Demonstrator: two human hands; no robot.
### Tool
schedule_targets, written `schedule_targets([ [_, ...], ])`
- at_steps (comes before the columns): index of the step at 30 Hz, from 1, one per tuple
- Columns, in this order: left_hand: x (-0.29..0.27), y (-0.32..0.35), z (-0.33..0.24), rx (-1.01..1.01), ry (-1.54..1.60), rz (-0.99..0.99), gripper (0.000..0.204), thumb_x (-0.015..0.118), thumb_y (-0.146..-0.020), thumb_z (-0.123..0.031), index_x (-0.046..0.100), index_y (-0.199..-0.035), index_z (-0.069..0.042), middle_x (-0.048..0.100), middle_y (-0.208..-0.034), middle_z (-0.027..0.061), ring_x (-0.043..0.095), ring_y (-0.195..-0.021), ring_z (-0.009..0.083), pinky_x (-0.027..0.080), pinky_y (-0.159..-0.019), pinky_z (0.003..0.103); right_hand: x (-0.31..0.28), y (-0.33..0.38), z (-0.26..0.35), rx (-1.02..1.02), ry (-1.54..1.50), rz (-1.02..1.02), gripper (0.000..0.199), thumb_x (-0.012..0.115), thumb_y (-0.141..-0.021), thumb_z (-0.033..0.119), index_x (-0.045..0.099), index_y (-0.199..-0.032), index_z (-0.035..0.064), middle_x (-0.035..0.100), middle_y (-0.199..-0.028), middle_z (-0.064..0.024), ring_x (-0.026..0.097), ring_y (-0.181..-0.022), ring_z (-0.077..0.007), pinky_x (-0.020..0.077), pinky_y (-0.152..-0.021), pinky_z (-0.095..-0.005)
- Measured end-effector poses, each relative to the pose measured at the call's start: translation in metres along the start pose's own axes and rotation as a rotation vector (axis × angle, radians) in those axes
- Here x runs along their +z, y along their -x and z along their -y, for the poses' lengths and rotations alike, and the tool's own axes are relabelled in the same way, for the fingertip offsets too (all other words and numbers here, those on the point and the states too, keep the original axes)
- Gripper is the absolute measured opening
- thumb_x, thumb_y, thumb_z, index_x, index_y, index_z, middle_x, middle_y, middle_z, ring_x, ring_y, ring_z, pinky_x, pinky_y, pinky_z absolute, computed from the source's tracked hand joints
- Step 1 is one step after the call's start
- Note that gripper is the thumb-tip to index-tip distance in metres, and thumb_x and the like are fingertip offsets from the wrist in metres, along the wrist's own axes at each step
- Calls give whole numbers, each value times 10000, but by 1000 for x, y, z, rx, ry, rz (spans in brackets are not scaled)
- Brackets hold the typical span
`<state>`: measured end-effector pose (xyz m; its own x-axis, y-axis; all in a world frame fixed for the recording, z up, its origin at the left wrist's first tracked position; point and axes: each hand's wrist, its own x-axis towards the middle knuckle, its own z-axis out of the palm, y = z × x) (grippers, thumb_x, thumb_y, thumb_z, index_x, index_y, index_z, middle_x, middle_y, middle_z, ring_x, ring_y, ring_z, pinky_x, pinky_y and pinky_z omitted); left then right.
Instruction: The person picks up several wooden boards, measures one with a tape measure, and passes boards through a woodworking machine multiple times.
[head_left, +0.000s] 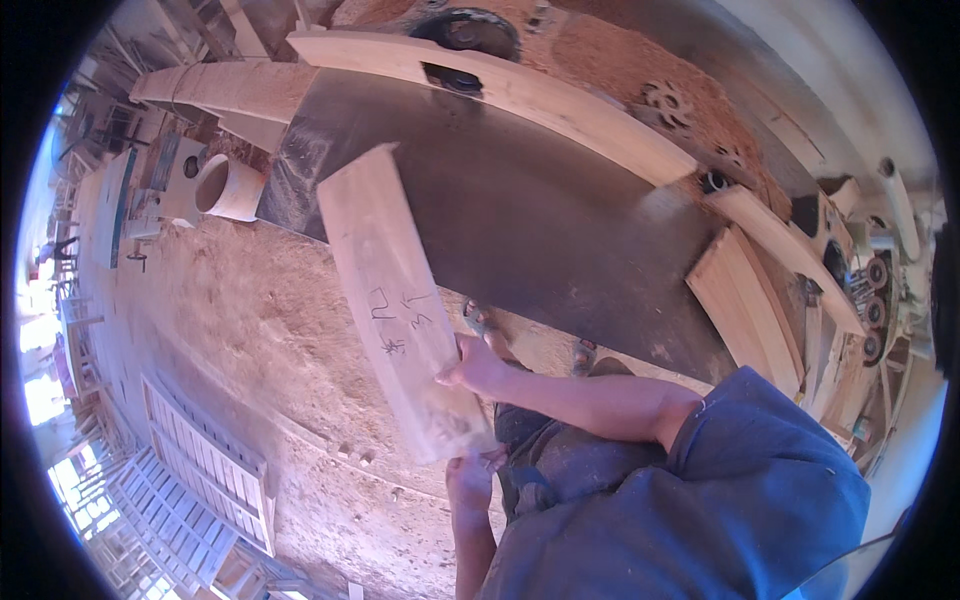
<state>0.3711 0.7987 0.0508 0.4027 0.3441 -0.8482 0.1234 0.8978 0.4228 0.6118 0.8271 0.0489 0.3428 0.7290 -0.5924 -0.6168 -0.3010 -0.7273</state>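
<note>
A long, flat wooden board (385, 270) with dark handwritten marks slants from my body out over the dark flat machine table (540, 230). Its far end overlaps the table's left part; I cannot tell whether it touches the surface. My right hand (477, 367) grips the board's right edge, with the thumb lying on the top face. At the near end, my left hand (472, 478) is closed on the board's lower corner, its fingers partly hidden. Along the back of the table runs a pale wooden fence (560, 100) with a dark notch cut in it.
Several stacked planks (745, 300) lean at the table's right end. A wide, pale pipe (228, 190) opens left of the table. Sawdust (640, 70) heaps behind the fence. Slatted wooden frames (205, 450) lie on the dusty floor (270, 340) at lower left.
</note>
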Motion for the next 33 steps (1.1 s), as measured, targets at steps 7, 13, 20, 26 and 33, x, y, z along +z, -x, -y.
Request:
schedule_targets([
  [7, -26, 19, -98, 586, -179, -635, 606, 558, -945, -367, 420, -1393, 17, 560, -1201, 212, 586, -1028, 290, 524, -796, 377, -52, 58, 122, -255, 986, 151, 423, 713, -658, 124, 643, -1060, 12, 675, -981, -206, 648, -965, -363, 495, -817, -430],
  [13, -23, 30, -166, 1125, -708, -719, 802, 720, -827, -394, 376, -1428, 11, 508, -1255, 207, 532, -1081, 269, 468, -883, 386, -63, 27, 173, -504, 1312, 521, 273, 690, -616, 104, 656, -878, 34, 670, -865, -183, 636, -870, -405, 487, -733, -462],
  [20, -74, -29, -71, 525, 10, -366, 465, 636, -897, -164, 461, -1275, 41, 561, -1218, 197, 530, -1169, 352, 436, -1049, 480, -45, -24, 223, -493, 1676, 490, 155, 682, -602, 96, 603, -707, 13, 636, -697, -184, 637, -763, -396, 461, -635, -498],
  [26, 0, -68, -45, 273, 129, -206, 534, 579, -948, -288, 460, -1357, 35, 549, -1322, 195, 539, -1205, 359, 445, -1033, 485, -141, -48, 122, -1007, 1425, -95, 401, 660, -816, 216, 608, -1161, 18, 555, -1292, -109, 463, -1273, -269, 359, -1082, -400],
  [33, 68, -84, -59, 292, 0, -239, 575, 603, -951, -341, 451, -1372, 20, 539, -1336, 177, 541, -1217, 319, 475, -1013, 456, -187, -64, 126, -968, 1439, -327, 550, 614, -879, 335, 543, -1302, -9, 463, -1442, -131, 360, -1387, -284, 274, -1162, -417],
])
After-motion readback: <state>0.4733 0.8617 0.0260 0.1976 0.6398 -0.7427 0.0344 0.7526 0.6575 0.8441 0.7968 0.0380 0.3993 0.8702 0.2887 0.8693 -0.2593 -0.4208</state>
